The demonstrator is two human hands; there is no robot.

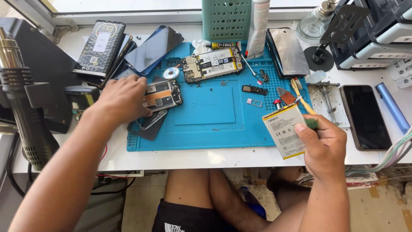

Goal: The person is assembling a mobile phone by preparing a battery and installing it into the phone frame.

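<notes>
Right hand (pixel 322 144) pinches flat battery (pixel 284 131), near right, long axis near-far | left hand (pixel 122 98) spread on opened phone (pixel 162 95), far left on blue mat (pixel 206 129) | hands well apart

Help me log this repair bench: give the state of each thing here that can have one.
Left hand: pressing on the opened phone.
Right hand: gripping the battery, raised above the blue mat.
Opened phone: back off, insides showing.
Second opened phone: back off, lying flat on the mat.
Black phone: screen dark, lying flat.
Phone stack: piled, leaning.
Glue tube: lying flat.
</notes>
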